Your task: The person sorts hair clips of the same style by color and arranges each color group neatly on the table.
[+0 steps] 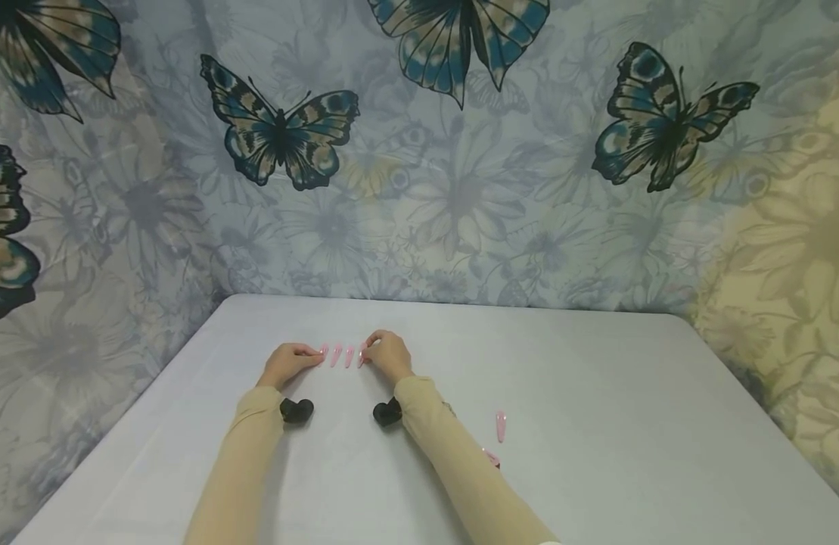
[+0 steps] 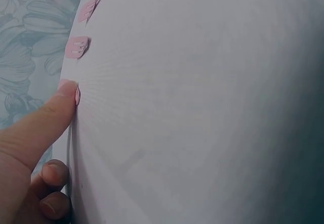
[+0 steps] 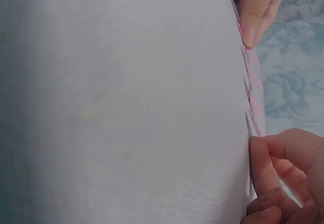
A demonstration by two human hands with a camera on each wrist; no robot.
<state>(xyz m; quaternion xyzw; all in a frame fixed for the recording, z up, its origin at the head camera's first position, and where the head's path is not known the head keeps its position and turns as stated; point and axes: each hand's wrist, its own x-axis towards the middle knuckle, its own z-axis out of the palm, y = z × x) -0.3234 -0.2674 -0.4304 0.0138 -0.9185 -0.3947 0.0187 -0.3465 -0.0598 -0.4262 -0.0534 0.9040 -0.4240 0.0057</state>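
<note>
Nearest the head camera we have the beige left sleeve (image 1: 231, 469) and right sleeve (image 1: 470, 465), reaching over the white table (image 1: 630, 424), with a black heart-shaped piece (image 1: 297, 411) beside the left cuff and another (image 1: 385, 413) beside the right. Past them we see four slim pink clips standing side by side in a row. Our left hand (image 1: 287, 364) pinches the leftmost clip (image 1: 324, 350) at the fingertips, its lower fingers folded in below. Our right hand (image 1: 390, 358) grasps the rightmost clip (image 1: 362, 353) between thumb and forefinger. Between the fingertips of both hands we find the second clip (image 1: 336, 355) and third clip (image 1: 349, 356), untouched. Near our right forearm lie a loose clip (image 1: 501, 426) and, partly hidden by the sleeve, another pink piece (image 1: 491, 457)
</note>
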